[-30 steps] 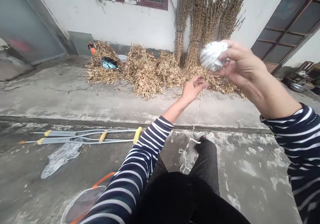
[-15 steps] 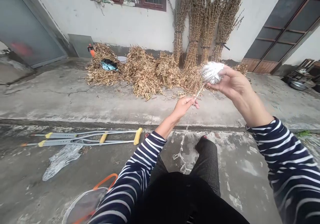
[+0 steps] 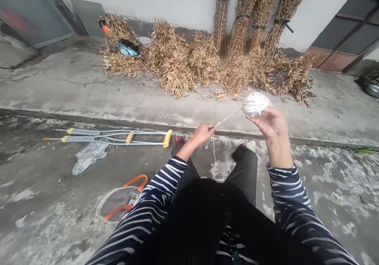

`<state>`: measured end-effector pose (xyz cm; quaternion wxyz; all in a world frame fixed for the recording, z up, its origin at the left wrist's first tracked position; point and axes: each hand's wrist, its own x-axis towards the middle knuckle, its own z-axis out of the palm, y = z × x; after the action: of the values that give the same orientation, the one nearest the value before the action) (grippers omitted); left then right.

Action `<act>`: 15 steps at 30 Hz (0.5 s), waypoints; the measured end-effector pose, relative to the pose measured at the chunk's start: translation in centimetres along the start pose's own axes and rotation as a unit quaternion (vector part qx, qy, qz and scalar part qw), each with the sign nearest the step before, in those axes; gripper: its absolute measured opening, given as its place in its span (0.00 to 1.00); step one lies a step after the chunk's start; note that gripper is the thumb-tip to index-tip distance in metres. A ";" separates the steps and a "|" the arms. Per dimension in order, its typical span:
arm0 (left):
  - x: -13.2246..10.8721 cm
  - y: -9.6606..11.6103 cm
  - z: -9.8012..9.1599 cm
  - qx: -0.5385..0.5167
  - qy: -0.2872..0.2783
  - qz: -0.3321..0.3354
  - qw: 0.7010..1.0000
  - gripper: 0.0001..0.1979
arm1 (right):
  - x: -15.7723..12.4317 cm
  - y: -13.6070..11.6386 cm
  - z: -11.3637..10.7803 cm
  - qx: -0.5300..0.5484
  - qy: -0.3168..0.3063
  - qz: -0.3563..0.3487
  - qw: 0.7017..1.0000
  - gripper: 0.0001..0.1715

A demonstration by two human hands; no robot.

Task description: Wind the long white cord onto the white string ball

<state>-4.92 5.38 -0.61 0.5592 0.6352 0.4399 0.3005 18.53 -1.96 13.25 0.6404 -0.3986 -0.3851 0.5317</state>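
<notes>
Now lower — right hand with white ball

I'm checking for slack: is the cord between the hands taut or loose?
Looks taut: the cord runs straight from the ball to the left hand.

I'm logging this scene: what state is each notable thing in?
Left hand: pinching the cord
Right hand: holding the white ball
Cord: straight between hands, dangling below
White ball: wound
Crutches: lying down
Clear plastic: crumpled
Orange-handled bag: open or shut unclear
Stalk bundles: tied
Leaf heaps: dry, loose
</notes>
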 end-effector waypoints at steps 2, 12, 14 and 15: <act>0.2 0.2 0.7 0.009 0.088 0.039 0.995 0.10 | -0.6 1.3 0.1 -0.001 -0.007 -0.003 1.000 0.31; 0.6 2.8 6.7 -0.247 -0.005 0.112 0.962 0.18 | -3.2 4.8 1.8 0.019 0.016 0.043 0.999 0.31; 0.4 1.8 6.4 -0.225 -0.004 0.107 0.969 0.13 | -3.5 5.3 1.2 0.025 0.023 0.062 0.997 0.31; 0.1 1.4 6.2 -0.216 -0.010 0.108 0.970 0.12 | -3.6 5.6 0.9 0.030 0.027 0.071 0.997 0.31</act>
<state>0.85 2.77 -0.49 0.6522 0.5457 0.2878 0.4404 15.16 -4.80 8.21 0.6233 -0.4194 -0.3222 0.5760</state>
